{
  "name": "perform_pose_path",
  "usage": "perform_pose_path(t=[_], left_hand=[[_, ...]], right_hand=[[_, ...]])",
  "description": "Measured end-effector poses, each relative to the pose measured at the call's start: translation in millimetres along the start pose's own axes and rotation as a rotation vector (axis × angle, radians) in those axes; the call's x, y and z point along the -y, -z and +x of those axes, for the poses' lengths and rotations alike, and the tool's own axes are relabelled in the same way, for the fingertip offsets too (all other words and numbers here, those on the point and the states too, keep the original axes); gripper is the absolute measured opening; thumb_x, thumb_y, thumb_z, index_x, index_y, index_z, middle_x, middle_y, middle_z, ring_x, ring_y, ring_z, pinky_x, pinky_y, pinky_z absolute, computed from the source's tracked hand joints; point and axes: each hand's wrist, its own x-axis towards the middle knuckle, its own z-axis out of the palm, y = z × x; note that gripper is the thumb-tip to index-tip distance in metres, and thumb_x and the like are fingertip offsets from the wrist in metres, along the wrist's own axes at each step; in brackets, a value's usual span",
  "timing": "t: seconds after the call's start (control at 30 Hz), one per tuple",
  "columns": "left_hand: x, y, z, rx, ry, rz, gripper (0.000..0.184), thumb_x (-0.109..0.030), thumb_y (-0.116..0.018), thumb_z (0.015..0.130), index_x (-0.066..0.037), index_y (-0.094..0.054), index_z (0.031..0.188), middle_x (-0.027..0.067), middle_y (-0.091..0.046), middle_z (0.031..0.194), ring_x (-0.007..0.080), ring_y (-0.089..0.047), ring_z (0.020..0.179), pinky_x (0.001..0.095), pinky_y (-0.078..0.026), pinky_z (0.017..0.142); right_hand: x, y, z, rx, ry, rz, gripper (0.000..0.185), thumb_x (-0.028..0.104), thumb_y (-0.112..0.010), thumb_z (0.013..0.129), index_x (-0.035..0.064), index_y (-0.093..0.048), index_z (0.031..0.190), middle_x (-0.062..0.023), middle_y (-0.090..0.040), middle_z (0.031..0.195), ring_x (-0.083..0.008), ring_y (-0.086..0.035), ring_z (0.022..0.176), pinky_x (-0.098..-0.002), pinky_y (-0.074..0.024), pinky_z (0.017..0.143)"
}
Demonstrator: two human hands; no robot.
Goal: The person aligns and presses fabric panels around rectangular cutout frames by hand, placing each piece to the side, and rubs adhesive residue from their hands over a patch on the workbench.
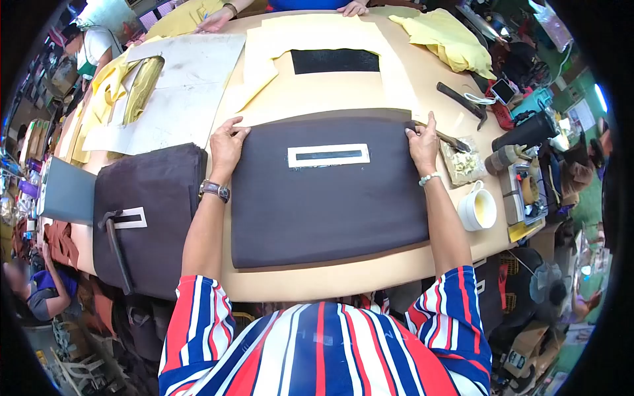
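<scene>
A dark fabric panel lies flat in front of me, with a white rectangular frame around a narrow dark slot near its far edge. My left hand pinches its far left corner between thumb and fingers. At the far right corner, my right hand grips the edge with the thumb on top and the index finger raised. Left of the panel is a stack of similar dark fabric, bearing another white slotted frame. A hammer rests on that stack.
Yellow cloth and a grey board lie on the table. On the right are another hammer, a bag of small pieces, a white cup and a dark cylinder. Opposite, another person's hands show.
</scene>
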Motion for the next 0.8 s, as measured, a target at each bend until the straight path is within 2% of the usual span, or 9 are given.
perform_pose_path(t=[0.07, 0.17, 0.37, 0.8], left_hand=[[5, 0, 6, 0.006, -0.005, 0.057, 0.034, -0.009, -0.066, 0.078, -0.003, -0.06, 0.111, 0.0104, -0.068, 0.083, 0.0126, -0.063, 0.076, 0.0243, -0.049, 0.069], [0, -1, 6, -0.063, -0.008, 0.121, 0.033, -0.012, -0.069, 0.074, -0.004, -0.063, 0.106, 0.012, -0.068, 0.079, 0.0211, -0.065, 0.072, 0.0298, -0.049, 0.069], [12, -3, 6, -0.099, -0.066, 0.182, 0.033, -0.015, -0.068, 0.075, -0.006, -0.063, 0.106, 0.0135, -0.067, 0.08, 0.0258, -0.065, 0.074, 0.0339, -0.049, 0.07], [5, -4, 7, -0.106, -0.056, 0.323, 0.032, -0.015, -0.067, 0.076, -0.007, -0.062, 0.106, 0.0141, -0.066, 0.084, 0.0284, -0.064, 0.079, 0.0369, -0.049, 0.072]], right_hand=[[1, -4, 5, 0.015, -0.028, -0.023, 0.077, 0.013, -0.065, 0.075, -0.0003, -0.023, 0.137, -0.01, -0.067, 0.086, -0.0276, -0.062, 0.083, -0.0377, -0.0471, 0.074], [6, -8, 12, 0.039, -0.052, -0.05, 0.076, 0.015, -0.066, 0.075, 0.0012, -0.024, 0.137, -0.0091, -0.066, 0.086, -0.0277, -0.062, 0.084, -0.0382, -0.0473, 0.074], [12, -16, 19, 0.031, -0.063, -0.084, 0.076, 0.017, -0.067, 0.074, 0.0033, -0.026, 0.137, -0.0092, -0.066, 0.085, -0.0298, -0.062, 0.084, -0.0404, -0.047, 0.075], [22, -17, 16, 0.001, -0.072, -0.164, 0.075, 0.02, -0.069, 0.075, 0.0036, -0.028, 0.136, -0.0118, -0.066, 0.085, -0.0321, -0.063, 0.081, -0.0423, -0.0474, 0.075]])
